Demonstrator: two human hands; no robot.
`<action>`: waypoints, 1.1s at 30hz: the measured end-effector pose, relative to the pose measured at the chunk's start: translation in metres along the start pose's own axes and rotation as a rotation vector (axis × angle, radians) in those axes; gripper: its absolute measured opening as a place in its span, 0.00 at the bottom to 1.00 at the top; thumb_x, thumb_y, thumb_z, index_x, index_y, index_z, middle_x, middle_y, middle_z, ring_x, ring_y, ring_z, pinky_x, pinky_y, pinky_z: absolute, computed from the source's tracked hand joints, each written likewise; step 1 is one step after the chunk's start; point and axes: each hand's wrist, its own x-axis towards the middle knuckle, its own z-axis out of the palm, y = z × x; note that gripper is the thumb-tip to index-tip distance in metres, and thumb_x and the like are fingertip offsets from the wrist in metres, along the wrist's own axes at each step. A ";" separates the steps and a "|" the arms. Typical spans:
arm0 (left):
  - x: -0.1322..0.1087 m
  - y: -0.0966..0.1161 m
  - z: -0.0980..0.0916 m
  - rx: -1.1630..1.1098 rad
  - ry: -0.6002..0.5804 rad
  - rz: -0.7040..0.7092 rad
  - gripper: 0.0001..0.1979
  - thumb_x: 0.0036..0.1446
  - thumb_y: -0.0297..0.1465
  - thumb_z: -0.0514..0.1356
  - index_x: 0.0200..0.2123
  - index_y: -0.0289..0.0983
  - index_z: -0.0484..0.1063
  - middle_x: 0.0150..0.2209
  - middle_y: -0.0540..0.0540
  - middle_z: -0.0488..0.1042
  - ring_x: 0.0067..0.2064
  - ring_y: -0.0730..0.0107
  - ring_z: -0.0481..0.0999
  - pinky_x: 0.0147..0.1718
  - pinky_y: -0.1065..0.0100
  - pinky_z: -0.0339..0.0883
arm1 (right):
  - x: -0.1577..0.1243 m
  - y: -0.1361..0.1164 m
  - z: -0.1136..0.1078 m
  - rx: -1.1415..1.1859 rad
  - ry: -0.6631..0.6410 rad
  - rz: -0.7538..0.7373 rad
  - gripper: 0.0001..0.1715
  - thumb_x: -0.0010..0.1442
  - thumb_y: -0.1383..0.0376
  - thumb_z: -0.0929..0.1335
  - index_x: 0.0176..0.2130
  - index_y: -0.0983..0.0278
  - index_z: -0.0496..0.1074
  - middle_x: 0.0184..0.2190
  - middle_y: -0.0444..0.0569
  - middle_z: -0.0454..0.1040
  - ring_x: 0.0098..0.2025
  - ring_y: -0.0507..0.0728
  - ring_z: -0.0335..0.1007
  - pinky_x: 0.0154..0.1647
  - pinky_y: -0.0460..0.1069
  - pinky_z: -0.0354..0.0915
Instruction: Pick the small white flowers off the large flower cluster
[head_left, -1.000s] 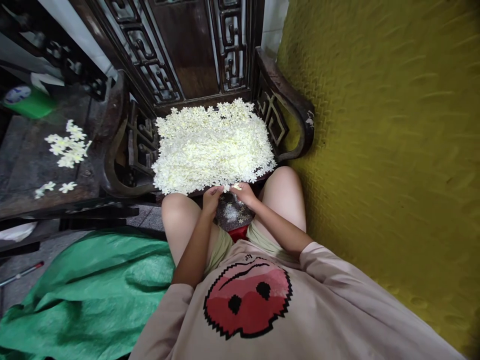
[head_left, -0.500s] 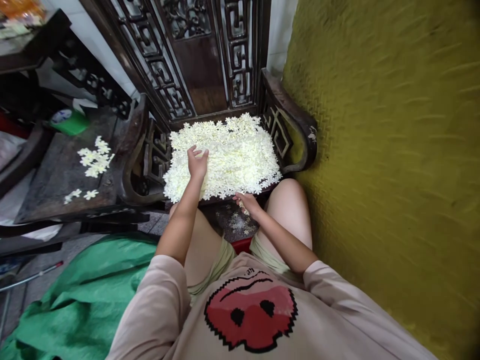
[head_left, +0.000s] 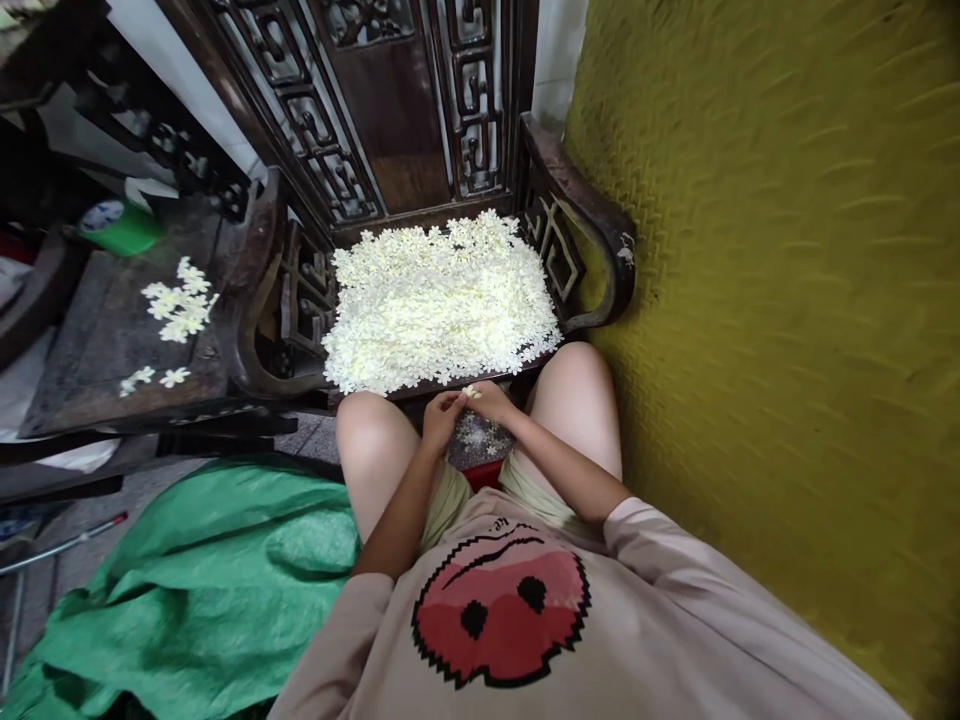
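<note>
A thick layer of small white flowers (head_left: 442, 300) covers the seat of a dark carved wooden chair (head_left: 394, 120) in front of me. Between my knees, just off the seat's front edge, both hands meet. My right hand (head_left: 495, 402) is closed around a few white flowers (head_left: 472, 392); fingers hide part of them. The fingertips of my left hand (head_left: 441, 420) are pinched together at these same flowers, touching my right hand's fingers. Whether a thread or needle is there is too small to tell.
On a wooden side seat (head_left: 90, 330) at left lie several loose flowers (head_left: 180, 302) and a green tape roll (head_left: 124, 230). Green sheeting (head_left: 225, 570) covers floor at lower left. A yellow textured wall (head_left: 765, 300) rises close on my right. Fallen flowers (head_left: 480, 435) lie below the chair.
My left hand has come back from above the flower layer, down and right to my right hand, its fingers now pinched. My right hand stays near the seat's front edge.
</note>
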 end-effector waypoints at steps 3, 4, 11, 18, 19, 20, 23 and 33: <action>0.007 0.002 -0.001 -0.017 0.021 0.033 0.10 0.45 0.37 0.63 0.25 0.36 0.76 0.27 0.47 0.74 0.32 0.69 0.70 0.37 0.66 0.63 | -0.001 -0.004 -0.002 0.005 0.001 -0.051 0.20 0.47 0.53 0.67 0.18 0.65 0.63 0.15 0.39 0.58 0.21 0.47 0.51 0.22 0.43 0.48; 0.008 0.003 -0.001 -0.005 0.035 0.054 0.09 0.45 0.37 0.63 0.24 0.36 0.76 0.27 0.47 0.73 0.31 0.69 0.70 0.37 0.67 0.62 | -0.002 -0.006 -0.003 -0.006 0.019 -0.060 0.19 0.47 0.53 0.68 0.19 0.65 0.64 0.16 0.39 0.60 0.22 0.48 0.53 0.23 0.43 0.49; 0.007 0.002 0.005 0.093 0.117 0.128 0.09 0.48 0.36 0.61 0.25 0.36 0.76 0.29 0.48 0.71 0.29 0.72 0.66 0.34 0.69 0.60 | -0.011 -0.007 -0.006 -0.103 0.333 -0.123 0.18 0.49 0.56 0.70 0.39 0.64 0.74 0.26 0.44 0.70 0.32 0.54 0.66 0.39 0.47 0.60; 0.011 -0.003 0.002 0.175 0.213 0.022 0.08 0.47 0.34 0.61 0.22 0.36 0.74 0.27 0.48 0.70 0.28 0.72 0.66 0.33 0.68 0.60 | -0.010 -0.004 -0.003 -0.208 0.348 -0.210 0.12 0.55 0.60 0.68 0.38 0.64 0.76 0.29 0.48 0.72 0.34 0.55 0.68 0.42 0.48 0.61; 0.011 -0.003 0.002 0.173 0.195 0.038 0.08 0.47 0.34 0.61 0.22 0.36 0.74 0.27 0.48 0.70 0.28 0.72 0.66 0.33 0.68 0.60 | -0.009 -0.003 -0.003 -0.215 0.332 -0.211 0.11 0.55 0.60 0.68 0.35 0.63 0.77 0.29 0.48 0.73 0.33 0.55 0.68 0.42 0.48 0.61; 0.011 -0.003 0.003 0.166 0.175 0.055 0.08 0.46 0.35 0.62 0.22 0.36 0.74 0.26 0.48 0.70 0.27 0.72 0.65 0.33 0.68 0.60 | -0.008 -0.002 -0.003 -0.216 0.321 -0.205 0.11 0.55 0.60 0.68 0.33 0.63 0.77 0.29 0.49 0.73 0.33 0.55 0.68 0.41 0.48 0.61; 0.012 -0.003 0.005 0.111 0.117 0.056 0.08 0.44 0.36 0.63 0.22 0.36 0.74 0.26 0.49 0.70 0.27 0.72 0.65 0.32 0.69 0.60 | -0.005 0.003 -0.005 -0.190 0.320 -0.159 0.10 0.54 0.60 0.68 0.31 0.63 0.77 0.29 0.48 0.74 0.33 0.55 0.68 0.40 0.48 0.61; 0.012 0.000 0.004 -0.146 0.040 0.009 0.15 0.43 0.43 0.63 0.22 0.36 0.72 0.23 0.50 0.69 0.28 0.72 0.65 0.33 0.69 0.59 | -0.002 -0.004 -0.008 0.128 0.258 0.004 0.17 0.45 0.54 0.72 0.29 0.66 0.75 0.26 0.46 0.73 0.24 0.51 0.63 0.26 0.46 0.60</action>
